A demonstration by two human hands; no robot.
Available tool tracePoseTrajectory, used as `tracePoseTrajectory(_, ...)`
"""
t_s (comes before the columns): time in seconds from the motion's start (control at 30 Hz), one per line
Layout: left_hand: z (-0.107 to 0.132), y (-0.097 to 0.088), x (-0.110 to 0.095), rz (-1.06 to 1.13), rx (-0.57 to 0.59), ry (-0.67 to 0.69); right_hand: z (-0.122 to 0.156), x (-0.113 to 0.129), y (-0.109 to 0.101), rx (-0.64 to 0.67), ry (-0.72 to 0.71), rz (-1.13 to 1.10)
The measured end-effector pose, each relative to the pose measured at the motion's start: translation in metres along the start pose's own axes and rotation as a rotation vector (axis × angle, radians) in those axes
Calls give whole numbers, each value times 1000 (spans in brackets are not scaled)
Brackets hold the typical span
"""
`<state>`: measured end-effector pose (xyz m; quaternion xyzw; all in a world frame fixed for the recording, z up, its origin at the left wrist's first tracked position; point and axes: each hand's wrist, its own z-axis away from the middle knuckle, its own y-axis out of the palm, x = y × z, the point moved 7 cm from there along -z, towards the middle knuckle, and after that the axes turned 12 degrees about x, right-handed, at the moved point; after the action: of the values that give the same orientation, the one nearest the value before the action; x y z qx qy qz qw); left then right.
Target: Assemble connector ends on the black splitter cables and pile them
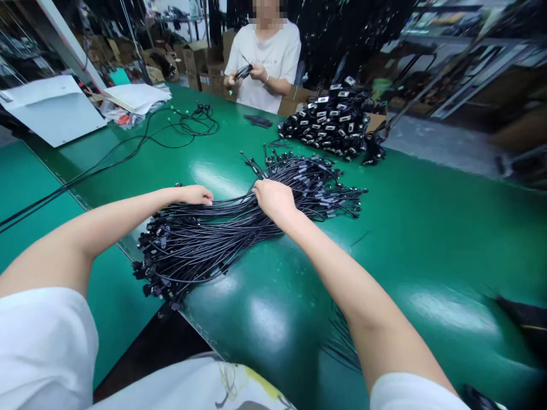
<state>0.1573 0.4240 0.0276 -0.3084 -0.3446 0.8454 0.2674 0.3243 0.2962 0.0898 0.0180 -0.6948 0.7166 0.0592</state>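
Note:
A thick bundle of black cables (217, 233) lies across the green table in front of me, with dark connectors massed at its left end and grey-sleeved plugs at its right. My left hand (195, 195) rests at the bundle's far left edge, fingers curled around cable strands. Over the bundle's right half, my right hand (274, 198) is closed on strands near the grey sleeves. How many strands each hand grips is hidden behind the fingers.
Beyond the bundle stands a heap of coiled black cables (329, 122) with white labels. Loose long cables (145, 136) run along the left. Papers (137, 98) and a white board (55, 108) sit at far left. Opposite, a co-worker (265, 62) holds a cable. Thin black strips (342, 341) lie near my right forearm.

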Motion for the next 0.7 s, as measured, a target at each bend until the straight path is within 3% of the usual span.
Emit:
tracePoseTrajectory(0.13, 43, -26, -12, -107, -328, 52, -24, 44, 6, -36, -279, -2)
tracePoseTrajectory(0.23, 79, -42, -37, -225, -535, 138, -39, 51, 9, 33, -303, -62)
tracePoseTrajectory(0.37, 112, -51, -39, -230, -526, 79, -39, 41, -4, 46, -246, -74)
tracePoseTrajectory(0.53, 160, -66, -25, -269, -705, -31, -14, 37, -25, 15, -212, -56)
tracePoseTrajectory(0.6, 167, -55, -27, -205, -654, 24, -4, 40, -35, -52, -199, -46)
tracePoseTrajectory(0.7, 165, -18, -46, -47, -416, 199, 13, 46, -53, -178, -199, -50)
